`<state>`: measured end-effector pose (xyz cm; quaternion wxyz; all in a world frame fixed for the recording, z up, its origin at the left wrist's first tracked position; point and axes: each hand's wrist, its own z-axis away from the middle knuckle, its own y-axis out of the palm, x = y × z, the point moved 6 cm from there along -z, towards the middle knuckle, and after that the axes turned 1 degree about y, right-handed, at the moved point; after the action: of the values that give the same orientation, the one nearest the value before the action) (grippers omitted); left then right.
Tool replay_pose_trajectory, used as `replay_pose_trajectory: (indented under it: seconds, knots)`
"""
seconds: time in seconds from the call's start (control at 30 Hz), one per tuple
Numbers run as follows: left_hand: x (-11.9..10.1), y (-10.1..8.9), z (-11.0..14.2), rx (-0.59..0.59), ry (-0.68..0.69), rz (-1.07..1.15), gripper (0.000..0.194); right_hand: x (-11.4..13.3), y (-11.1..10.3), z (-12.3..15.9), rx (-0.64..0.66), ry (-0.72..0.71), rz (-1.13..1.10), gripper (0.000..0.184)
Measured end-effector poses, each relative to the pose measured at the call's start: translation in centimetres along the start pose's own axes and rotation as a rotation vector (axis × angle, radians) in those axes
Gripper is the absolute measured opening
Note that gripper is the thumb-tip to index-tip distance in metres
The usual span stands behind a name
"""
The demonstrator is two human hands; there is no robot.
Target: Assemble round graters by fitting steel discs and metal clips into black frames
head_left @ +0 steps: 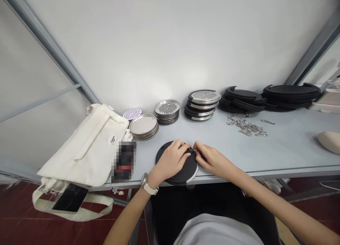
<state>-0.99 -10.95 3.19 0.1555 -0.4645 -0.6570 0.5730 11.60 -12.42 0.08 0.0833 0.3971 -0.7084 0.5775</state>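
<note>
A round black disc (186, 170) with a silver metal rim along part of its edge lies at the table's front edge. My left hand (172, 158) is over it, fingers bent and pressing on its upper side. At the disc's right edge, my right hand (208, 155) pinches a small metal clip (193, 149), seen only in part between the fingers. The fingertips of both hands nearly meet there. Behind the hands stands a stack of black discs with perforated metal grater plates (204, 96). To the right of that lies a loose pile of similar metal clips (245, 126).
Stacks of plain metal discs (143, 124) and grater plates (167, 108) stand behind left, near a white perforated disc (132, 113). Black round holders (241, 94) and larger ones (290, 92) line the wall. A white bag (87, 146) and a pixelated dark object (124, 161) lie left.
</note>
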Motion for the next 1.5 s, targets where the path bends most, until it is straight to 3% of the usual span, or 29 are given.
replay_pose_trajectory:
  seconds: [1.5]
  knots:
    - [0.1, -0.05, 0.05, 0.006, -0.002, 0.004, 0.028, -0.41, 0.42, 0.05, 0.013, 0.01, 0.102, 0.01]
